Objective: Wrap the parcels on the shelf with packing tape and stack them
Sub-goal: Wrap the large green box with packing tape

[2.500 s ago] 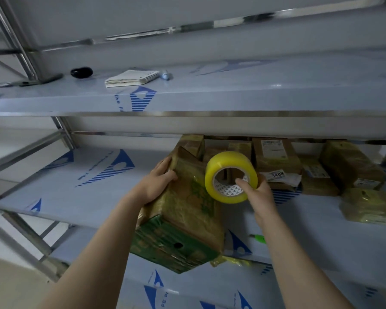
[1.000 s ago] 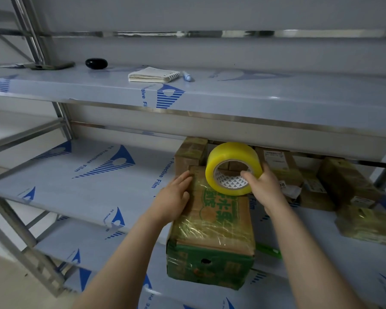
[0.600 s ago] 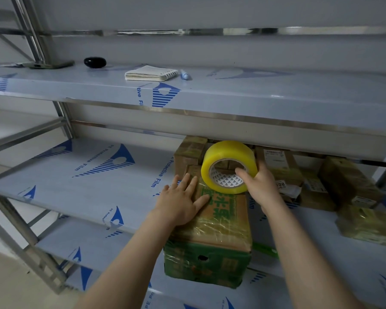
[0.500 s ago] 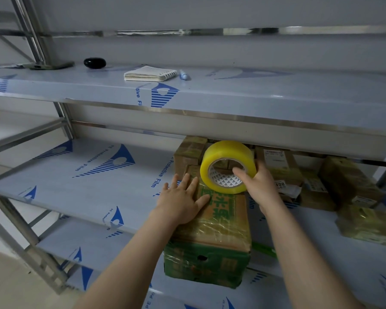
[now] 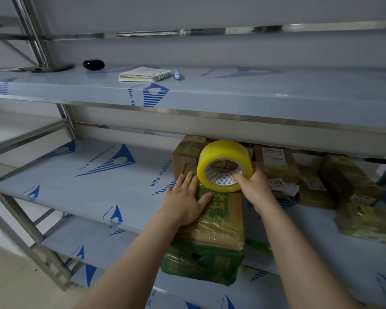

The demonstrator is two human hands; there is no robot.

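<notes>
A brown and green carton parcel (image 5: 218, 228), glossy with tape, lies flat on the middle shelf (image 5: 103, 175) and juts out over its front edge. My left hand (image 5: 184, 201) presses flat on the parcel's top left, fingers straight. My right hand (image 5: 254, 188) grips a yellow roll of packing tape (image 5: 224, 165), fingers through its core, holding it at the parcel's far end. Several other brown taped parcels (image 5: 276, 166) sit behind and to the right on the same shelf.
The upper shelf (image 5: 232, 94) carries a spiral notebook (image 5: 144, 74), a pen (image 5: 177, 75), a black oval object (image 5: 93, 64) and a phone (image 5: 49, 68). Something green (image 5: 260, 247) lies by the parcel's right side. A lower shelf (image 5: 94, 244) sits below.
The parcel was tipped up on end, then laid flat on the shelf. My left hand shifted from its side to pressing flat on top. The tape roll stays at the far end.
</notes>
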